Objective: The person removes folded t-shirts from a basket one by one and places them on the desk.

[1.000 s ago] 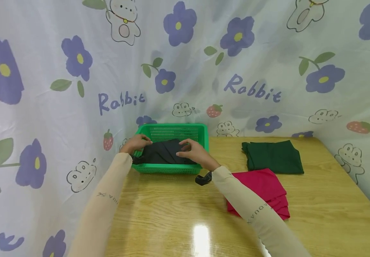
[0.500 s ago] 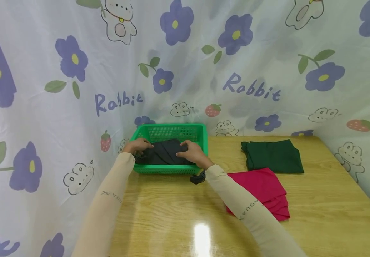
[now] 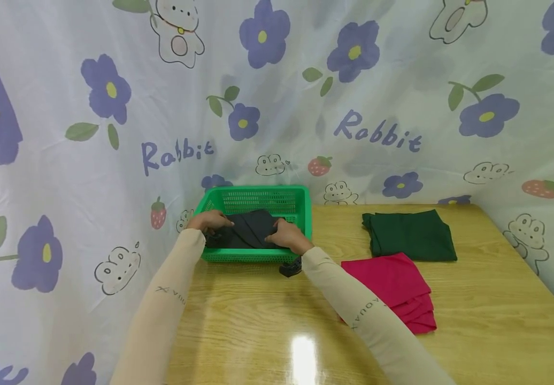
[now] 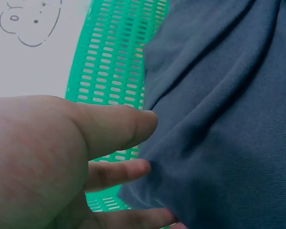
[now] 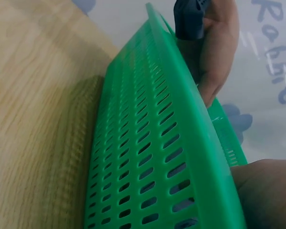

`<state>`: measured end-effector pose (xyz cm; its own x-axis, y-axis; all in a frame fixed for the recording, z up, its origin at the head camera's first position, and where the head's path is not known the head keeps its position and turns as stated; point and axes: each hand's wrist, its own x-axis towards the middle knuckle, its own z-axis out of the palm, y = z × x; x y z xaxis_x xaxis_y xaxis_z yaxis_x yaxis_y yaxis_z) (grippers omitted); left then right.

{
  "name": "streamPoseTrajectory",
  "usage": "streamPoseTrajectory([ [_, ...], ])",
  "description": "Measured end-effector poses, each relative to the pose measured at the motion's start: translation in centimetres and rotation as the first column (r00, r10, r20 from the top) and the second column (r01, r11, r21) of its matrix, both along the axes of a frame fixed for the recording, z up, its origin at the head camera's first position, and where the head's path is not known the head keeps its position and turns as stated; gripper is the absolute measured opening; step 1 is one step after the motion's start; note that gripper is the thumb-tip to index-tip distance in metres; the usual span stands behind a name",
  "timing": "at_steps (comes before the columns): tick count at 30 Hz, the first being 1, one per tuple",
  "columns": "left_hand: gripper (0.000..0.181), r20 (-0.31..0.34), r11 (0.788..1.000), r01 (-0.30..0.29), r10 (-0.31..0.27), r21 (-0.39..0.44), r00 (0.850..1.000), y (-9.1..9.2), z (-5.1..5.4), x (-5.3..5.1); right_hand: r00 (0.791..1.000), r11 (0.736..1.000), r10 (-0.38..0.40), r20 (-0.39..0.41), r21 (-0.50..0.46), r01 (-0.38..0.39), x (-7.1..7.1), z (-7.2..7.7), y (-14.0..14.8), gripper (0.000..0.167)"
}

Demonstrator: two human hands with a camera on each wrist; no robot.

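A dark grey cloth (image 3: pixel 252 231) lies with creases inside a green plastic basket (image 3: pixel 253 255). My left hand (image 3: pixel 209 220) is at the cloth's left end; in the left wrist view the thumb and fingers (image 4: pixel 119 174) stand apart, their tips against the fabric (image 4: pixel 224 138). At the cloth's right side, my right hand (image 3: pixel 290 236) reaches over the basket's front right with thumb and fingers spread, touching the fabric. Only part of that hand (image 5: pixel 269 191) shows in the right wrist view, beyond the basket's rim (image 5: pixel 200 119); its fingertips are hidden there.
On the wooden table (image 3: pixel 238 310), a red folded cloth (image 3: pixel 390 278) lies right of the basket, partly under my right sleeve. Behind it is a dark green folded cloth (image 3: pixel 412 235). A white patterned curtain (image 3: pixel 277 96) stands close behind and left of the basket.
My right hand has come down and slightly left, lower into the basket by the dark cloth. My left hand has shifted a little right and down along its edge.
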<state>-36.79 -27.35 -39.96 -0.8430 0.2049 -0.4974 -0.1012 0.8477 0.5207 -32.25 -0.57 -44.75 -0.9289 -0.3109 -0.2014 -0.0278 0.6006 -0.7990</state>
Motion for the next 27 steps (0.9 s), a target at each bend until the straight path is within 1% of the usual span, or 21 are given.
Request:
streamPoseTrajectory([
  [4, 0.063, 0.010, 1.000, -0.004, 0.004, -0.008, 1.000, -0.1, -0.3, -0.1, 0.998, 0.999, 0.003, 0.056, -0.032, -0.002, 0.0, -0.1, 0.0, 0.058],
  [5, 0.062, 0.018, 1.000, -0.015, 0.015, -0.001, 1.000, -0.1, -0.4, -0.1, 0.998, 0.999, 0.004, 0.070, -0.045, -0.001, -0.1, -0.1, 0.0, 0.059],
  [8, 0.061, 0.012, 1.000, -0.018, 0.018, 0.005, 1.000, -0.3, -0.5, 0.0, 0.995, 0.997, 0.010, 0.098, -0.083, -0.002, -0.2, -0.1, 0.0, 0.060],
  [11, 0.063, 0.013, 1.000, -0.001, 0.001, -0.007, 1.000, -0.5, -0.7, 0.1, 0.991, 0.990, 0.019, 0.131, -0.141, 0.000, -0.3, -0.2, 0.1, 0.063],
  [14, 0.066, 0.019, 0.999, 0.029, -0.029, -0.033, 0.999, -0.7, -0.8, 0.3, 0.985, 0.978, 0.030, 0.172, -0.208, 0.007, -0.3, -0.2, 0.2, 0.064],
  [17, 0.067, 0.019, 0.999, 0.039, -0.039, -0.036, 0.999, -0.8, -0.9, 0.3, 0.980, 0.967, 0.041, 0.192, -0.253, 0.009, -0.3, -0.2, 0.3, 0.065],
  [24, 0.060, -0.004, 0.999, 0.013, -0.012, 0.030, 1.000, -0.9, -1.5, 0.0, 0.976, 0.959, 0.029, 0.217, -0.282, 0.034, -0.4, -0.1, 0.4, 0.063],
  [27, 0.058, -0.010, 0.999, -0.002, 0.002, 0.044, 1.000, -1.0, -1.5, 0.1, 0.975, 0.958, 0.029, 0.221, -0.284, 0.036, -0.5, 0.1, 0.5, 0.060],
])
